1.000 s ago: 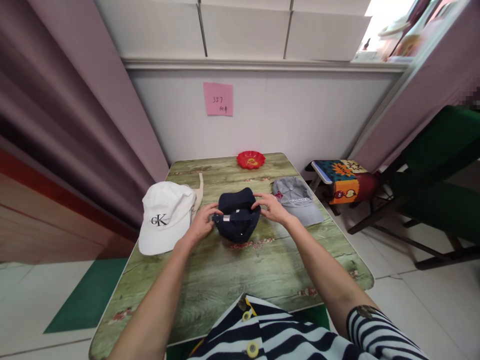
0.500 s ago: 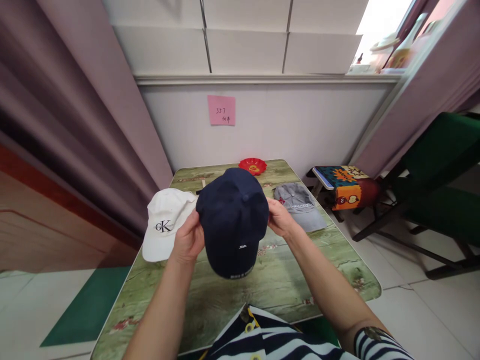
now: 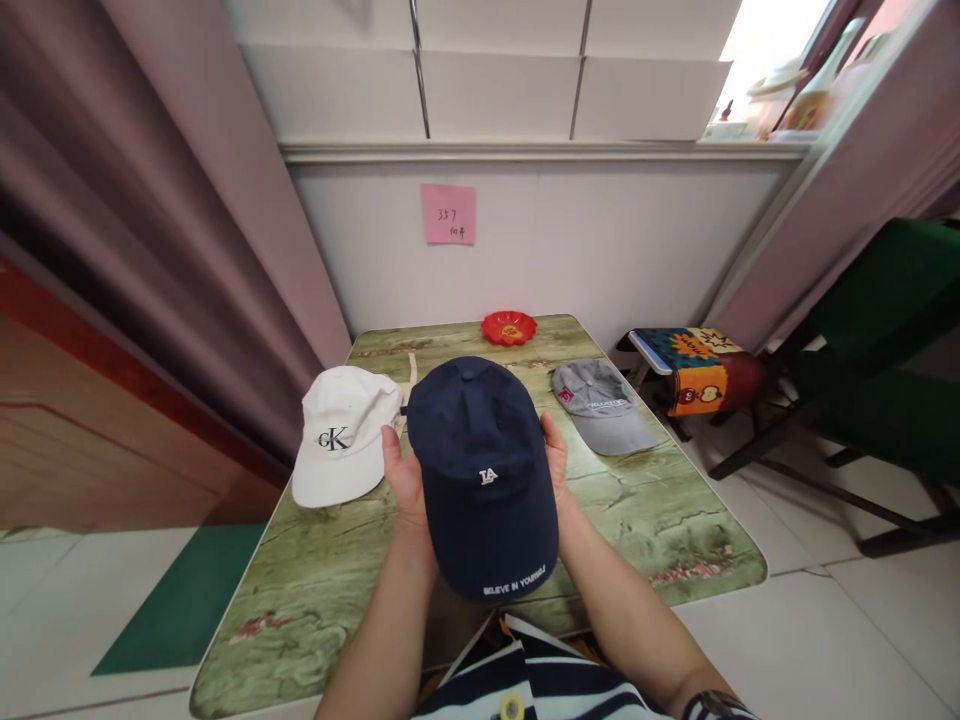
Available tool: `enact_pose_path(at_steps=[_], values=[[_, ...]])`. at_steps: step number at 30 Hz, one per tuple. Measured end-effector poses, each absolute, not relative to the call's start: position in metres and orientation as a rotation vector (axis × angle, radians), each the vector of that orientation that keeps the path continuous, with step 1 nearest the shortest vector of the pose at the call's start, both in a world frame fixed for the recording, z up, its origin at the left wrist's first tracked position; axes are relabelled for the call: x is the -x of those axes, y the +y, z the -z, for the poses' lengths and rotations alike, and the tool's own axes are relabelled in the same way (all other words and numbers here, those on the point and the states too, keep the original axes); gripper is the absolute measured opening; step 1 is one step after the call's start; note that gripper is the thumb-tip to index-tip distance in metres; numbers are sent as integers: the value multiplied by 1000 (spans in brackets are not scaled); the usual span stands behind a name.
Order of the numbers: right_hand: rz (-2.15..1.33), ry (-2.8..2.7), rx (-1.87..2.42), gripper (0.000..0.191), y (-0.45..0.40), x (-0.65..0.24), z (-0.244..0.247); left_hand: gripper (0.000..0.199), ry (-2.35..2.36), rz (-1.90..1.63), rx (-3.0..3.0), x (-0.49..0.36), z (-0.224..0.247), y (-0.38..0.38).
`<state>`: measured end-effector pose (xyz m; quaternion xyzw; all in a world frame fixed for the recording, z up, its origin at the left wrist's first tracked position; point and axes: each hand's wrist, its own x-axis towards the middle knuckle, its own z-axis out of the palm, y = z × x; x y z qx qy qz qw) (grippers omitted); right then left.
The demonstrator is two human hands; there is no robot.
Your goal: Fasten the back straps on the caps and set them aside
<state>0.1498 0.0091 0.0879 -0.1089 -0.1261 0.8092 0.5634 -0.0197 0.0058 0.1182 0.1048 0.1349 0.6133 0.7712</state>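
Note:
A navy cap with white "LA" lettering is held over the table, its brim toward me and its front facing up. My left hand supports its left side, the thumb showing and the other fingers hidden beneath. On the right side my right hand grips it in the same way. A white cap with "CK" lettering lies to the left, close to my left hand. The grey cap with a red patch rests to the right, beyond my right hand.
The green wood-patterned table stands against the wall. At its far edge sits a red scalloped dish. A pink note is stuck to the wall. To the right are a cloth-covered stool and a dark green chair.
The navy cap has tilted so its front and brim show more, and it has come nearer to me. Both hands have shifted from its rear sides toward its lower sides.

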Motion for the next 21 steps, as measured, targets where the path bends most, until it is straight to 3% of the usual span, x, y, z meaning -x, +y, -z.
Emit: enact_pose_path(at_steps=[3, 10, 21], values=[[-1862, -313, 240, 41, 9, -148, -86, 74, 239, -1282, -251, 16, -116, -5], [-1870, -424, 239, 75, 1, -153, -93, 85, 373, -1269, -437, 5, -120, -24], [-1820, -419, 335, 63, -8, -164, -90, 80, 518, -1297, -529, 6, -113, -26]])
